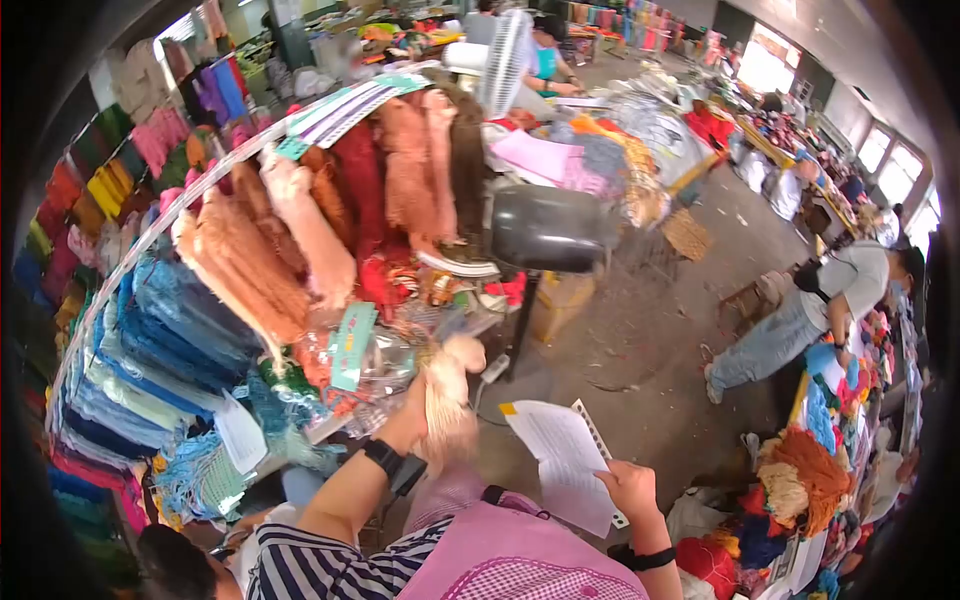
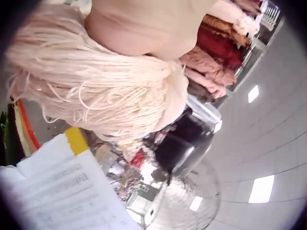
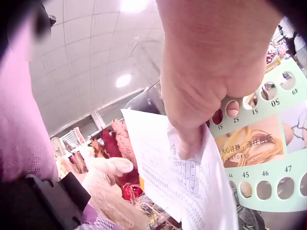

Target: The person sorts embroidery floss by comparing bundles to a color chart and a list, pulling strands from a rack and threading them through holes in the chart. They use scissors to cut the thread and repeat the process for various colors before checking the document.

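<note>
- We find the left hand [image 1: 408, 418] grasping a cream skein [image 1: 448, 400] of fine, loose, looping strands, bunched smooth at one end, in front of the torso.
- We note the right hand [image 1: 632, 488] pinching creased, printed paper [image 1: 565, 468] with a stiff mint-green card [image 3: 249, 143], punched with round numbered holes.
- Nearby, we record fluffy rust and peach skeins [image 1: 405, 165] hanging over a rack, and a dark, glossy cylinder [image 1: 550, 230].
- Beyond lies a littered grey floor [image 1: 650, 345].
- We observe both forearms reaching forward, wrists banded black.
</note>
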A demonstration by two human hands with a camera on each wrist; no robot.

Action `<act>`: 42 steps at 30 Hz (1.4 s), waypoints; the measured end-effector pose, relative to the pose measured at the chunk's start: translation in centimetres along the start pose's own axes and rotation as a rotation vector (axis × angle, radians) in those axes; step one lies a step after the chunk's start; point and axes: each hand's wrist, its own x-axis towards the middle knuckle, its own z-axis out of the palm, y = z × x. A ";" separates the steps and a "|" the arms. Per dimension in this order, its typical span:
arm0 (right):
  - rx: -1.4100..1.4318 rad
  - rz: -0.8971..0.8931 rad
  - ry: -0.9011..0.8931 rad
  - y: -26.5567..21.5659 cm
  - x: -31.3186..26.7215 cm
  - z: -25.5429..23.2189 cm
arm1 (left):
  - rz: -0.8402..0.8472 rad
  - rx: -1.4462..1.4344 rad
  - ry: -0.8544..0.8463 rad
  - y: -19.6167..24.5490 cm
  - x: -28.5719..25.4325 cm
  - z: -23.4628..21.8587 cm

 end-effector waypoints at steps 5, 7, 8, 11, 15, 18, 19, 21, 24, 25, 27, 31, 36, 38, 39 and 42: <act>0.103 0.235 0.062 6.9 -8.8 -4.2 | -0.285 0.169 -0.107 -11.8 0.1 3.1; 0.091 0.335 0.078 9.0 -11.6 -5.6 | -0.369 0.233 -0.054 -14.7 2.0 0.2; 0.103 0.407 0.099 9.9 -12.6 -6.2 | -0.391 0.299 -0.048 -16.1 1.8 1.0; 0.166 0.554 0.138 12.5 -13.2 -8.3 | -0.393 0.381 0.004 -19.4 2.5 3.4; 0.259 0.738 0.152 17.7 -11.1 -10.4 | -0.366 0.485 0.108 -22.8 5.8 6.8; 0.233 0.728 0.165 22.8 -7.3 -12.5 | -0.351 0.631 0.123 -24.3 9.5 6.5; 0.198 0.627 0.250 25.6 -6.0 -12.3 | -0.339 0.718 0.085 -24.8 10.8 7.2; 0.153 0.509 0.322 29.9 -3.4 -13.3 | -0.337 0.696 0.080 -25.7 13.6 7.8; 0.728 0.903 0.327 32.9 1.6 -18.2 | -0.354 0.559 0.212 -26.8 18.8 4.5; 0.748 0.920 0.336 34.8 2.5 -19.2 | -0.339 0.524 0.229 -27.2 19.1 6.2; 0.660 0.785 0.497 40.0 3.7 -19.4 | -0.282 0.473 0.297 -27.4 20.8 10.0; 0.824 0.851 0.526 47.6 8.2 -22.4 | -0.280 0.405 0.306 -28.9 25.1 13.9; 0.853 0.812 0.553 58.9 16.6 -25.5 | -0.201 0.369 0.344 -33.7 33.2 19.6; 0.778 0.745 0.550 63.7 20.4 -26.5 | -0.164 0.432 0.341 -35.8 37.5 22.3; 0.690 0.680 0.561 66.4 22.2 -27.6 | -0.177 0.430 0.343 -36.8 39.8 23.9; 0.663 0.692 0.483 73.1 26.7 -31.6 | -0.301 0.392 0.389 -37.9 45.4 30.7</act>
